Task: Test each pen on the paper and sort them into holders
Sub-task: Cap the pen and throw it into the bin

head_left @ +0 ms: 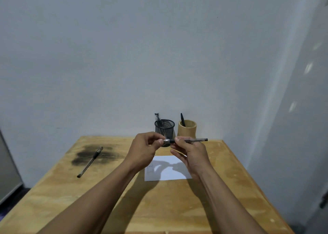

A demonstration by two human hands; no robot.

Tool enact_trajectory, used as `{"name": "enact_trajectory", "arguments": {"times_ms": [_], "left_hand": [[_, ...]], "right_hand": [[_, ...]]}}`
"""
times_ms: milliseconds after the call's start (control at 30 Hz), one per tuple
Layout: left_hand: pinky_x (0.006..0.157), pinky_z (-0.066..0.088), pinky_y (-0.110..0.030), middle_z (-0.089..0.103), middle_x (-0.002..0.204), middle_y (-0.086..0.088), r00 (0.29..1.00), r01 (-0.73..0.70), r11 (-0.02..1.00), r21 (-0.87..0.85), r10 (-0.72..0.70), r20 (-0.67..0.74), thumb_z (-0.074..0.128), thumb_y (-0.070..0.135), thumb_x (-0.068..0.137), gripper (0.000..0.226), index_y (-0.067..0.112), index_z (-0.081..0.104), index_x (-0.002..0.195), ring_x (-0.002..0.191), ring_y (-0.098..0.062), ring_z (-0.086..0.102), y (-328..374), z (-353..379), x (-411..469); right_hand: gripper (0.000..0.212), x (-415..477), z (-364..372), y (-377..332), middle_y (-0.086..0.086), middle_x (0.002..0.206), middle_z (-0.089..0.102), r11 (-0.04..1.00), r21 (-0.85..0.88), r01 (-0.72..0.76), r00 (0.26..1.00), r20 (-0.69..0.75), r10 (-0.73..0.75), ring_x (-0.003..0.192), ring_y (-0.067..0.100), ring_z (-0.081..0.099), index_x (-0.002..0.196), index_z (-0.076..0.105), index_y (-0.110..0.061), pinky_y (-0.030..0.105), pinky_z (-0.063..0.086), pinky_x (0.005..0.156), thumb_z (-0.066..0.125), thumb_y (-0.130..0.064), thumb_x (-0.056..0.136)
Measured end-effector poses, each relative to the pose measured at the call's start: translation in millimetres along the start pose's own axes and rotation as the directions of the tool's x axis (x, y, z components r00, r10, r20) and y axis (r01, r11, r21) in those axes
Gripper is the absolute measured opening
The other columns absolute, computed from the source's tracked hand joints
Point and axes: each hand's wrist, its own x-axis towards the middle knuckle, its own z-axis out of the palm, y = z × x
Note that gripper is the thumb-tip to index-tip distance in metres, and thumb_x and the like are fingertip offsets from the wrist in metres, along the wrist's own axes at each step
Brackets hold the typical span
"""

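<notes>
My right hand (190, 154) grips a clear pen (193, 140) held level above the table, its silver tip pointing left. My left hand (144, 149) pinches that tip end with thumb and fingers; whether it holds a cap I cannot tell. Below the hands lies a white paper (168, 171) with faint scribbles at its left side. Behind them stand a black mesh holder (166, 127) with pens in it and a bamboo holder (188, 130) with one black pen. Another pen (90, 162) lies on the table at the left.
The wooden table (159, 207) has a dark burnt stain (85, 157) under the loose pen. A pale wall stands right behind the holders and along the right side. A grey panel (7, 170) is at the far left.
</notes>
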Motion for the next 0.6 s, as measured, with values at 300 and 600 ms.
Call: {"name": "enact_trajectory", "arguments": {"times_ms": [300,600], "left_hand": [[0.077,0.051,-0.031,0.075,0.081,0.007,0.999,0.032,0.991,0.133,-0.029,-0.021,0.069,0.02,0.091,0.011,0.027,0.074,0.084,0.085,-0.012,0.068,-3,2,-6],[0.069,0.048,-0.029,0.074,0.082,0.004,0.992,0.079,0.986,0.146,-0.062,-0.113,0.066,0.018,0.093,0.012,0.026,0.073,0.086,0.084,-0.02,0.068,0,12,-2]], "right_hand": [[0.016,1,-12,2,0.011,0.086,0.076,0.993,-0.022,-0.116,0.993,0.026,0.116,0.09,0.023,0.074,0.101,0.073,-0.002,0.041,0.063,0.082,0.075,-0.011,0.089],[0.059,-10,-24,-17,-0.012,0.117,0.058,0.613,-0.749,0.252,0.871,-0.101,-0.481,0.111,0.012,0.052,0.134,0.052,-0.032,0.031,0.044,0.093,0.081,-0.031,0.083]]}}
